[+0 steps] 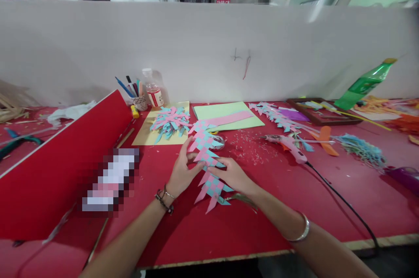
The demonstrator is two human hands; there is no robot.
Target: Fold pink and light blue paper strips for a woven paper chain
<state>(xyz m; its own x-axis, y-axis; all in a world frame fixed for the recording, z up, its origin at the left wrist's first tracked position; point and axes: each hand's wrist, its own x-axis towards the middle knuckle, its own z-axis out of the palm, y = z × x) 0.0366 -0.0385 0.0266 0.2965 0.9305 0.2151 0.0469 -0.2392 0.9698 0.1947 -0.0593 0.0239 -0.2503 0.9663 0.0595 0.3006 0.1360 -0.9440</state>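
A pink and blue woven paper strip (213, 187) with pointed side tips runs lengthwise in front of me above the red table. My left hand (183, 166) grips its left edge near the middle, thumb on top. From the right, my right hand (231, 172) has its fingers closed on the same strip. A long pink paper tail (231, 118) extends from its far end over light green sheets (225, 112). By the near end lies a greenish tassel (244, 200). A round object (218, 142) is partly hidden behind the strip.
A pink glue gun (290, 143) with a black cable lies at right, near another woven strip (276, 116). Folded paper pieces (170, 121) are heaped on a yellow sheet at left. A red board (65, 160), blurred-out phone (109, 182) and green bottle (365, 86) stand or lie around.
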